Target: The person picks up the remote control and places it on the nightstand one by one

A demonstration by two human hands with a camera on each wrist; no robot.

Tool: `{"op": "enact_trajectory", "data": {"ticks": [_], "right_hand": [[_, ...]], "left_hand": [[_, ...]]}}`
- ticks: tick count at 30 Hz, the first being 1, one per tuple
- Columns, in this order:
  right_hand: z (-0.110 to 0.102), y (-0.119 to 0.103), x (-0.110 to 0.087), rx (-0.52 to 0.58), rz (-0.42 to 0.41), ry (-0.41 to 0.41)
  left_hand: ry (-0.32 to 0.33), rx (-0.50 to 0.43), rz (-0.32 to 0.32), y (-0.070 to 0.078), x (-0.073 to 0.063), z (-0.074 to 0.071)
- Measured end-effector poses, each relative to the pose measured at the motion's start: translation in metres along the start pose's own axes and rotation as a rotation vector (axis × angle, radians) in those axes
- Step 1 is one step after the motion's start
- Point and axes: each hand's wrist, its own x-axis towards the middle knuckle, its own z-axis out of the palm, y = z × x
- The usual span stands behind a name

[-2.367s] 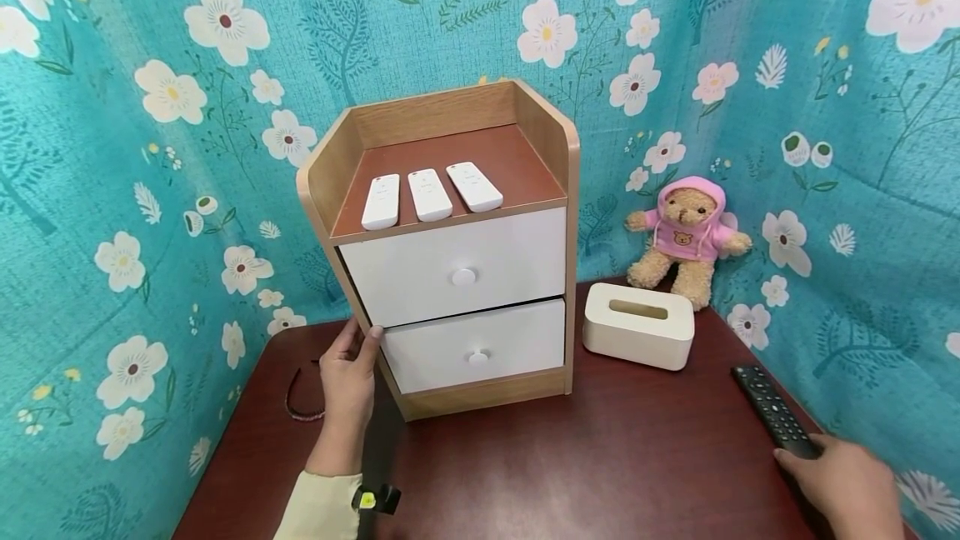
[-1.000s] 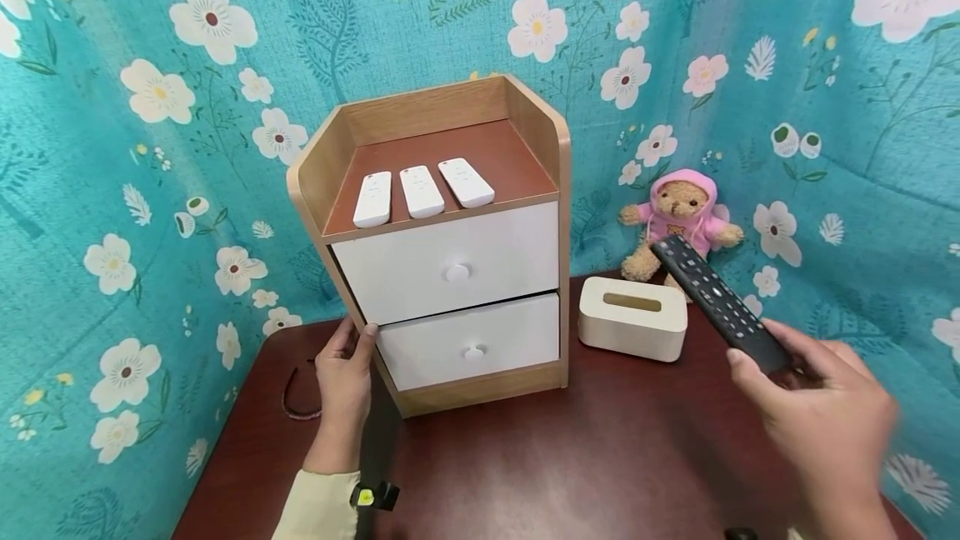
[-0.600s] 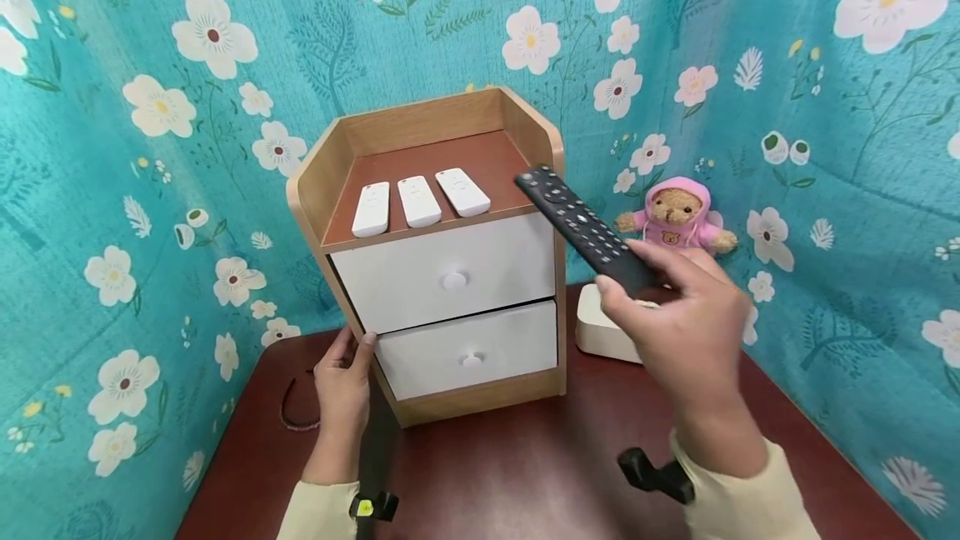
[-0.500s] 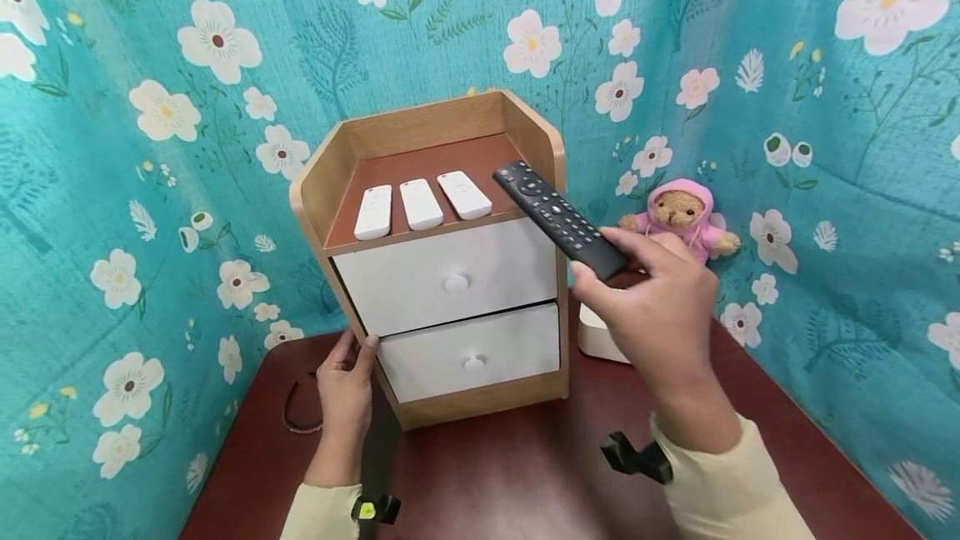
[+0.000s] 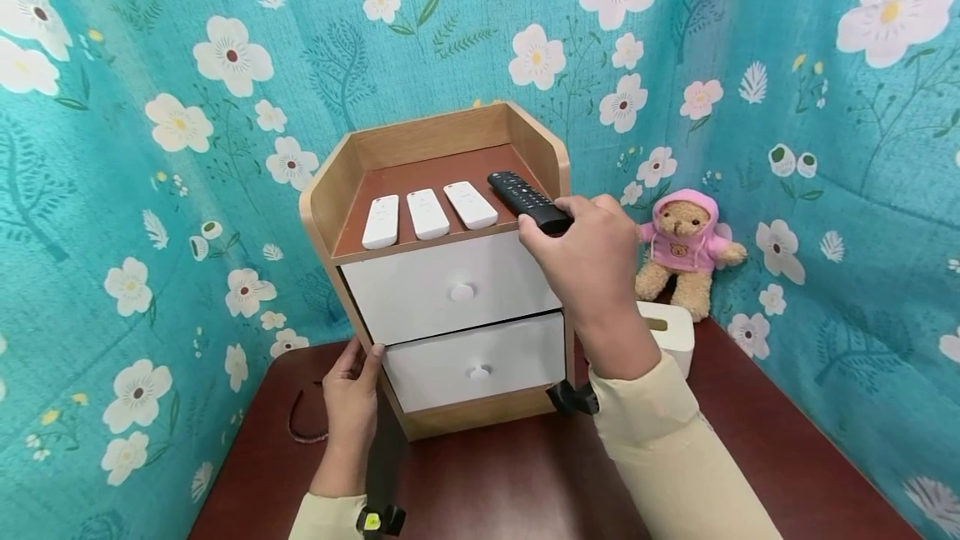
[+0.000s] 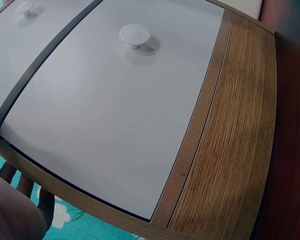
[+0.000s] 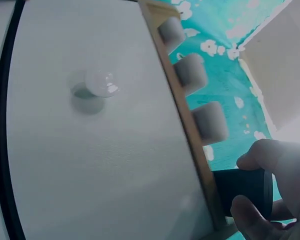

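Note:
My right hand (image 5: pixel 588 261) holds the near end of a black remote control (image 5: pixel 525 197) between thumb and fingers. The remote lies along the right part of the cabinet's brown top, beside three white remotes (image 5: pixel 470 205) set in a row. In the right wrist view, the black remote's end (image 7: pixel 242 190) juts past the top's front edge, fingers on both sides. My left hand (image 5: pixel 351 398) grips the left edge of the wooden cabinet (image 5: pixel 480 415), thumb at the front, fingers along the side. Both white drawers, upper (image 5: pixel 442 282) and lower (image 5: pixel 450 365), are pushed in.
A teddy bear (image 5: pixel 678 248) in a pink hoodie sits in the back right corner. Partly behind my right forearm is a cream tissue box (image 5: pixel 678 336). A thin dark band (image 5: pixel 296 427) lies left of the cabinet on the red-brown table (image 5: pixel 487 490). Flowered curtains surround it.
My right hand lifted the black remote from the table's right side, carried it left and brought it down onto the cabinet top. The left hand kept its grip on the cabinet edge.

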Motion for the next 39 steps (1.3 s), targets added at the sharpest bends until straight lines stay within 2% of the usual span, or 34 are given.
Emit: {"op": "enact_trajectory", "data": {"ticks": [6, 15, 26, 33, 36, 39], "right_hand": [[0.005, 0.002, -0.002, -0.007, -0.018, -0.028], [0.009, 0.002, -0.008, 0.011, -0.106, 0.046], [0.019, 0.006, 0.0, -0.01, -0.083, 0.018], [0.016, 0.01, 0.0, 0.007, -0.097, 0.031], [0.013, 0.016, -0.007, 0.022, -0.154, 0.09], [0.01, 0.026, -0.017, 0.043, -0.256, 0.17]], "left_hand": [[-0.022, -0.032, 0.02, 0.0, 0.001, 0.004], [-0.017, -0.03, 0.03, 0.004, 0.004, 0.004], [-0.015, -0.024, 0.014, 0.004, 0.003, 0.006], [-0.016, -0.034, 0.027, 0.005, 0.005, 0.008], [-0.026, -0.036, 0.031, 0.006, 0.005, 0.007], [-0.043, 0.017, 0.037, 0.008, 0.006, 0.002]]}}
